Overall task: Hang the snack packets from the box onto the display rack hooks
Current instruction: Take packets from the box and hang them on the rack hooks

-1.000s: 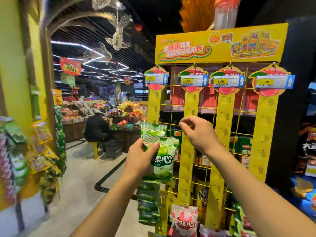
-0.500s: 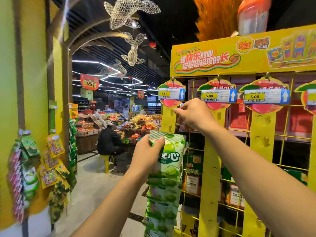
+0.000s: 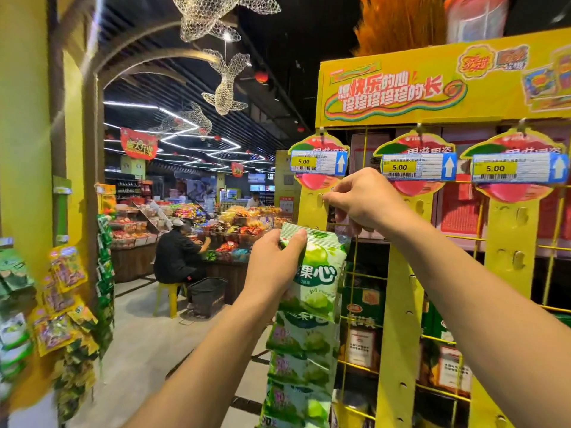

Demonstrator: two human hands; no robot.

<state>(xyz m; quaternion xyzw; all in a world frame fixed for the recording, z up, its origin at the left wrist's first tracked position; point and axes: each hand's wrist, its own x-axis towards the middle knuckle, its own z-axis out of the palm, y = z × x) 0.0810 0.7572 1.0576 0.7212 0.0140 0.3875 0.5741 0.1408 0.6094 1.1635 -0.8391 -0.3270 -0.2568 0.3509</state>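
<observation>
Gripped at the top seal by left hand (image 3: 275,267): packet strip (image 3: 315,282), dangling below the leftmost price tag (image 3: 318,162). Lifted over the last second, closer beneath that tag. Beyond, pinched by right hand (image 3: 361,202): top hook (image 3: 320,199), directly under the tag; shifted there from a spot lower and right of it. Not yet hung. Judged next: thread seal onto hook.
</observation>
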